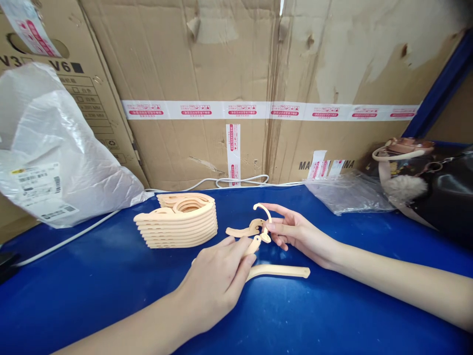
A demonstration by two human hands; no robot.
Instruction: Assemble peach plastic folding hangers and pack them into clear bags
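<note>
My right hand [293,228] pinches a cream plastic hanger hook [263,209] between thumb and fingers, its curved tip pointing up and left. Close by on the left, my left hand [221,268] is closed over a cream hanger arm [254,246]; the arm's rounded end with a small hole shows past the fingers, near the hook's round base. I cannot tell whether the two parts touch. Behind my hands lies a curved hanger piece [239,231]. Another hanger arm [283,270] rests on the table, partly hidden by my left hand. A neat stack of folded hangers [177,227] sits to the left.
The blue table [318,315] runs back to tall cardboard [199,59]. At left stand a white plastic bag [62,143] and a white cable [70,241]. To the right lie a clear plastic bag [343,192] and a black bag [447,187] with a fluffy pompom.
</note>
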